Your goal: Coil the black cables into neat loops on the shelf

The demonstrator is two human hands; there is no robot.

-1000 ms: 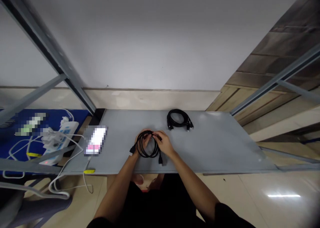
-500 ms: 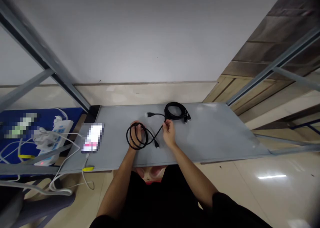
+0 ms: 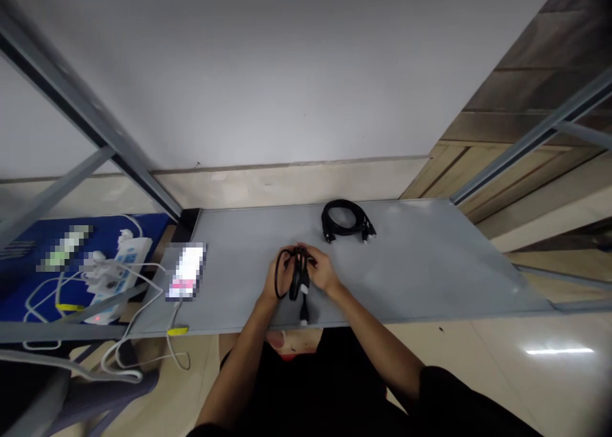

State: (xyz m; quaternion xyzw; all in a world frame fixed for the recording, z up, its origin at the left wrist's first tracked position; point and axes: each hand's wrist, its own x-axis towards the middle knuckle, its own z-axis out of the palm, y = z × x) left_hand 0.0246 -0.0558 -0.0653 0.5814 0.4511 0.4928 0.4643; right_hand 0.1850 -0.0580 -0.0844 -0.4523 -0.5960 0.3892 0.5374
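Note:
A black cable [image 3: 296, 282] in loops hangs between my two hands, over the near middle of the grey tabletop [image 3: 406, 271]. My left hand [image 3: 282, 274] is closed on the loops from the left side. From the right, my right hand [image 3: 321, 270] is closed on the same cable, with its fingertips close to those of the left. Two dark plugs with pale ends dangle below the fingers, the lower one near the front edge. Part of the bundle is hidden by my fingers. Behind my right hand lies a coiled bundle of black cables [image 3: 345, 233] with several plugs.
A lit phone [image 3: 186, 271], blurred, lies at the left of the tabletop with a white cord attached. Further left, a white power strip [image 3: 125, 268] with plugs rests on a blue surface [image 3: 29, 233]. Grey metal posts [image 3: 138, 175] rise at both ends. A wall stands behind.
My hands have come together, the left moving right and the right lowering slightly. The cable's open loops and its stretched end are now gathered into one bundle. The view has shifted a little.

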